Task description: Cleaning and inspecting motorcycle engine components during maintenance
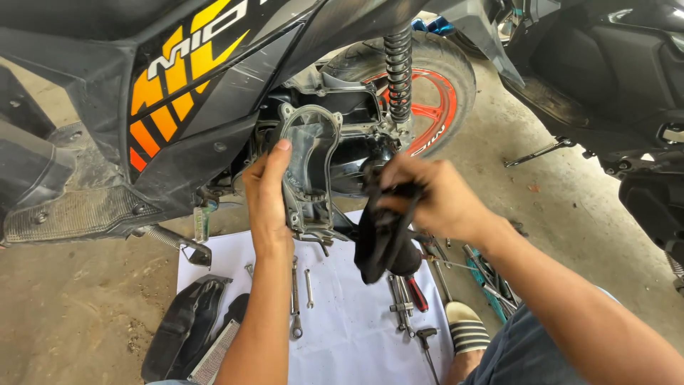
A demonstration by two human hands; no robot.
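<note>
The left hand holds a grey metal engine cover upright against the open side of the scooter, thumb on its upper rim and fingers wrapped behind its left edge, so this grip is closed on the cover. The right hand is bunched tight around a black rag, which hangs down from the fist just right of the cover, in front of the dark engine cavity.

By my judgement the step in hand is wiping the cover clean. To do it well, the left hand should keep the cover steady by its rim and tilt the inner face toward the rag, while the right hand works the cloth along the sealing edge and into the ribs and bolt ears, where grime collects. The cover should be kept from knocking the casing edge.

The cover is a cast piece with a raised rim, several bolt ears around its outline, and a smoother, slightly shiny hollow in the middle. It looks dull and oily.

Below, on the concrete floor, a white sheet carries wrenches near its middle and a red-handled screwdriver toward its right edge. A black plastic panel lies at its lower left corner. Behind stand a shock spring and the red-rimmed rear wheel.
</note>
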